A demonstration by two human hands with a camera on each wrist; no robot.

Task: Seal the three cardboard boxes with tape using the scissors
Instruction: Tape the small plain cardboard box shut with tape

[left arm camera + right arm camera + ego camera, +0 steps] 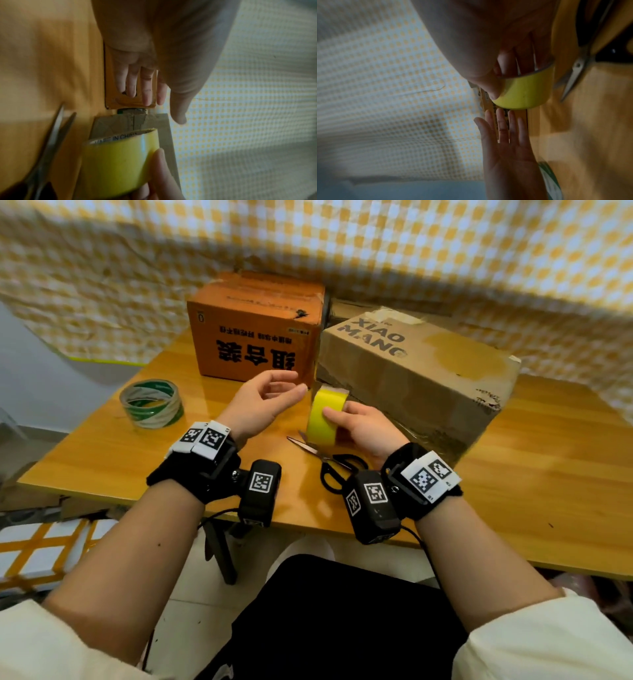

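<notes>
My right hand grips a yellow tape roll upright just above the table, thumb on its outer face and fingers in its core. Just left of the roll my left hand hovers open and holds nothing. Black-handled scissors lie slightly open on the table under the roll. Behind stand an orange box with black print and a longer brown box marked XIAO MANG. Part of a third cardboard box shows behind them. The left wrist view shows the roll, the scissor blades and my straight fingers.
A green-and-white tape roll sits on the wooden table at the left. A yellow checked cloth hangs behind the boxes. The table's near edge runs just under my wrists.
</notes>
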